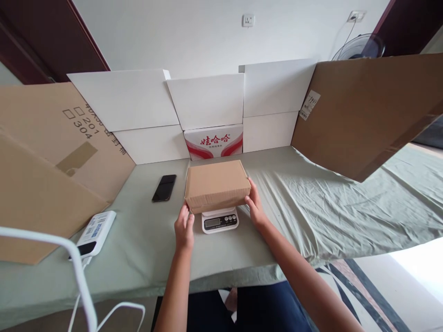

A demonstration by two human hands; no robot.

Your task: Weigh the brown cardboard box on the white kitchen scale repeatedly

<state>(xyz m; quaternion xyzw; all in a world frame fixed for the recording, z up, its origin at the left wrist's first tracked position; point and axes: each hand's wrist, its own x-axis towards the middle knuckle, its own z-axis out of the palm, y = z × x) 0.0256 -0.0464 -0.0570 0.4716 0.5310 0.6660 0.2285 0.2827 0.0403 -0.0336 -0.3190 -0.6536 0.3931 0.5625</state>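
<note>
- A closed brown cardboard box (217, 185) sits on top of a small white digital kitchen scale (220, 219), near the middle of the counter (311, 207), which is draped in a wrinkled pale green cloth.
- The box overhangs the scale, so only the scale's front panel with its display and buttons shows below the box's near edge.
- The left hand (184, 228) is at the box's near left corner, fingers loosely open and their tips touching the corner; it does not close around anything.
- The right hand (255, 205) lies flat against the box's right side, fingers extended along that wall, steadying rather than gripping.
- A black smartphone (164, 187) lies face up on the cloth, left of the box and apart from it.
- A white power bank (96, 233) with a printed label rests further left, near the counter's front edge.
- White cartons (207, 99) and large brown cardboard sheets (367, 110) stand around the back and sides of the counter; a red-and-white printed carton (213, 141) stands just behind the box.
</note>
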